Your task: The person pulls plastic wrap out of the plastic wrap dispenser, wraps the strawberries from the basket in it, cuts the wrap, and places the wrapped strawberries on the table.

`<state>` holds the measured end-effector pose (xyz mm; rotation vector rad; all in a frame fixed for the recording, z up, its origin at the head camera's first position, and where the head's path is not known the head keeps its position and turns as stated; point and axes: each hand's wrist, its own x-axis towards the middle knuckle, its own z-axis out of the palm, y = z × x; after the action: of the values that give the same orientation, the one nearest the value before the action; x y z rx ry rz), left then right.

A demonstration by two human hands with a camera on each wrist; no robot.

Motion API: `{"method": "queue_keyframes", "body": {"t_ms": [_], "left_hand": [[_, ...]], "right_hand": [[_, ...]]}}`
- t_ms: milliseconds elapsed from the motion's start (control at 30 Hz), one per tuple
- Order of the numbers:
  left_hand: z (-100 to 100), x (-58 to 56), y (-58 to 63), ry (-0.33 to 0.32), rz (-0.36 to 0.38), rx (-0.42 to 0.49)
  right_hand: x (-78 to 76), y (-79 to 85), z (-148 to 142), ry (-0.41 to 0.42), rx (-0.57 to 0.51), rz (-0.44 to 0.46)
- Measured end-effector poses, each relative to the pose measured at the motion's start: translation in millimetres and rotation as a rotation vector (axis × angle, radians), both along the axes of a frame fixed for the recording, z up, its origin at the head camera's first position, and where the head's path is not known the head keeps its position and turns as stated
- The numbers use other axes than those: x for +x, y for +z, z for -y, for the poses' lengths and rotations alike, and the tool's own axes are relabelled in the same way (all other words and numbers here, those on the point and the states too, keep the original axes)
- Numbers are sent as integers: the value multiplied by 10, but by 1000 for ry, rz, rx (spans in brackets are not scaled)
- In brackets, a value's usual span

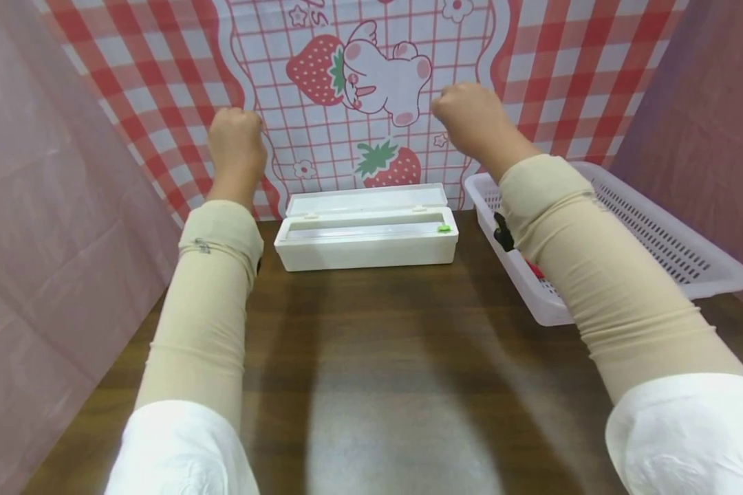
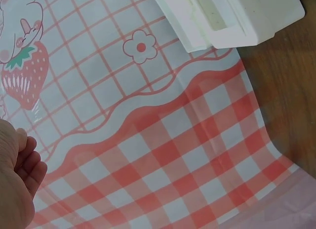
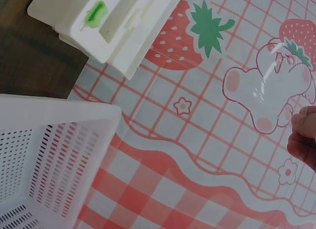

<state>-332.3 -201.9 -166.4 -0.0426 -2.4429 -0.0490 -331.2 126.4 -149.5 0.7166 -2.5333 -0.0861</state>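
My left hand (image 1: 237,141) and right hand (image 1: 470,118) are raised apart in front of the patterned backdrop, fingers curled and thumbs against the index fingers. Between them they pinch a clear sheet of cling film, almost invisible in the head view; its glossy glare shows as film (image 3: 261,93) in the right wrist view and as film (image 2: 35,111) in the left. Below and between the hands sits a white cling film dispenser (image 1: 368,254), its lid (image 1: 368,199) raised at the back. A green slide cutter (image 1: 444,228) rests at the dispenser's right end.
A white perforated plastic basket (image 1: 727,271) stands at the right, partly under my right forearm, with a bit of something red (image 1: 535,270) inside. The brown wooden table (image 1: 359,330) extends toward me. Pink curtains (image 1: 56,185) hang at both sides of the checked backdrop (image 1: 576,75).
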Motion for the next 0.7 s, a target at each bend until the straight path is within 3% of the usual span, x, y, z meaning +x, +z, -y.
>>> {"method": "queue_keyframes", "body": {"t_ms": [367,700], "left_hand": [[-6,10,44,12,-50,55],[-36,19,105,74,-19,80]], "right_hand": [[39,69,0,-31,-9,-24],[82,151,19,-36,-48,-45]]}}
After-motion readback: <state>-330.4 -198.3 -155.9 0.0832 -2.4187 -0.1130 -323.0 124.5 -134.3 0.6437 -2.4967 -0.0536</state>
